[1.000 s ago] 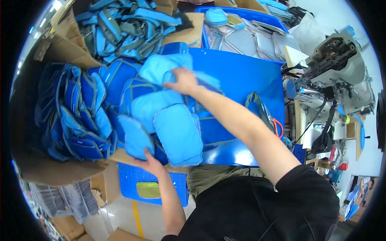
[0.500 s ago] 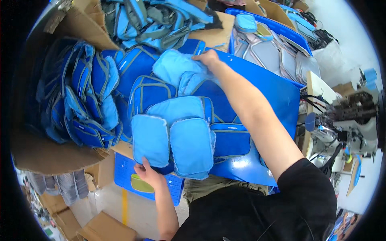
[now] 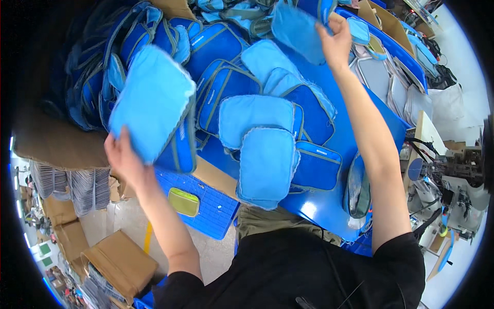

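Observation:
My left hand (image 3: 127, 157) is closed on the lower edge of a blue fabric pouch (image 3: 153, 103), lifted at the left; its light-blue face has frayed edges, and a darker side with grey trim shows below. At the far edge of the table, my right hand (image 3: 337, 41) pinches another blue fabric piece (image 3: 298, 33), partly blurred, with grey trim near its top. Between my hands lie light-blue pouches (image 3: 266, 165), overlapping in a small stack near me. Dark-blue pouches (image 3: 316, 165) with grey trim lie around and under them.
A large cardboard box (image 3: 62, 149) full of blue pouches stands at the left. Behind the blue table (image 3: 368, 116) are more blue and grey pieces. A blue bin (image 3: 419, 69) holds grey panels at the far right; sewing machinery (image 3: 458, 170) stands right. An olive-green pouch (image 3: 183, 201) lies on a blue crate below.
My left hand has raised a pouch from the near stack and carried it left. My right hand has moved farther away and right, now lifting a blue piece. The view has shifted.

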`<state>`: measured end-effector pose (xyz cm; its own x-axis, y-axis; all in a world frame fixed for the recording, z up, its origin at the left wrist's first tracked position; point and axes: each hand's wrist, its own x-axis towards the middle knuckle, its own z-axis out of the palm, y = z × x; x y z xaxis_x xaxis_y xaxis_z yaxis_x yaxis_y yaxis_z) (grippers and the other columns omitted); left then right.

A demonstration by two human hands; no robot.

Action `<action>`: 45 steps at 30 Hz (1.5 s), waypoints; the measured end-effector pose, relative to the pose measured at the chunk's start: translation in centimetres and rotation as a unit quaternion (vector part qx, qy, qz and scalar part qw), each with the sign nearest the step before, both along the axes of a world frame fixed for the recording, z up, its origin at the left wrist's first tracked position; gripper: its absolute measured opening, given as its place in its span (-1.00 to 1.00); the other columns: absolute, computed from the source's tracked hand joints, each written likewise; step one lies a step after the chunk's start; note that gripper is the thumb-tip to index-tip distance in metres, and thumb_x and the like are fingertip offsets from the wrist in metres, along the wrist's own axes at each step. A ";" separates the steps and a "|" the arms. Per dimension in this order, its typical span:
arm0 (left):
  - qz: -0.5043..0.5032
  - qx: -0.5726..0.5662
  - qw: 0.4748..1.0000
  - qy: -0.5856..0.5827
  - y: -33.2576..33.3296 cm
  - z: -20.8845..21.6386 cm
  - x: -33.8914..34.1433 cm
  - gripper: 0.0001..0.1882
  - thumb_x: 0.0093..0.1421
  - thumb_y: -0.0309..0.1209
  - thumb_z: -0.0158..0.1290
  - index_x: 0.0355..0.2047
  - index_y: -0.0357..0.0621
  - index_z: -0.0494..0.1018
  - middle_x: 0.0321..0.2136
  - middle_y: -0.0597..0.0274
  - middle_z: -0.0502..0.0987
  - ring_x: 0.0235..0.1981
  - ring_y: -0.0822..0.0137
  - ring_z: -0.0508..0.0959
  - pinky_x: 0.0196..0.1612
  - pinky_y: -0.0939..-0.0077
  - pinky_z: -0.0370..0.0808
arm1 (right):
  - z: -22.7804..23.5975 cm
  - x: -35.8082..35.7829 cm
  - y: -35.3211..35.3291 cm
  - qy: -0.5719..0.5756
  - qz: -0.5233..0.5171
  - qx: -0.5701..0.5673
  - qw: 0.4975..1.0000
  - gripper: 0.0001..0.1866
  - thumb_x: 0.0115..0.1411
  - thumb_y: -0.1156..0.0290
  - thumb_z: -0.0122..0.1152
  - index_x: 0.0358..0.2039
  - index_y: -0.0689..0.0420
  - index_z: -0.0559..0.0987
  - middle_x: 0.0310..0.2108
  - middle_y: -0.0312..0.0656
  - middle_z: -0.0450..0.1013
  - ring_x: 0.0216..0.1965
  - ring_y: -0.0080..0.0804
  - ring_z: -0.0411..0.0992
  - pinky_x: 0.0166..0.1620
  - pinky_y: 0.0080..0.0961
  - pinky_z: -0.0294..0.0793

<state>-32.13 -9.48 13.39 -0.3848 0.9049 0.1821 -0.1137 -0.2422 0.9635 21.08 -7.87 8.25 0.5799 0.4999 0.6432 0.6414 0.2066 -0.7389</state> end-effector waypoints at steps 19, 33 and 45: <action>-0.087 0.229 0.887 0.392 3.7 -2.2 12.9 -0.62 0.21 -0.44 0.27 0.03 -0.29 0.53 0.21 -0.16 0.43 0.24 -0.05 0.43 0.26 0.15 0.40 | -5.5 -19.4 -15.8 -0.274 0.139 -0.358 0.882 0.08 -0.16 -0.48 0.39 0.41 -0.47 0.33 0.51 0.08 0.00 0.47 0.39 -0.02 0.27 0.61 0.05; 0.034 0.161 0.677 0.717 39.6 16.4 44.2 0.70 -0.37 0.56 0.34 0.50 -0.38 -0.19 0.44 -0.54 -0.06 0.49 -0.31 0.01 0.48 -0.07 0.07 | -6.2 -17.4 -14.7 -0.194 0.174 -0.363 0.895 -0.03 -0.07 -0.51 0.29 0.37 -0.50 0.39 0.50 0.04 0.05 0.47 0.28 0.00 0.29 0.54 0.00; -0.052 0.019 0.442 0.895 55.3 -6.2 39.4 -0.27 -0.04 0.14 0.34 0.09 0.06 0.60 0.11 0.12 0.59 0.15 0.04 0.58 0.23 0.11 0.49 | -6.6 -16.9 -14.2 -0.156 0.217 -0.332 0.905 -0.05 -0.04 -0.45 0.32 0.38 -0.47 0.38 0.50 -0.01 0.05 0.46 0.23 0.06 0.24 0.44 0.15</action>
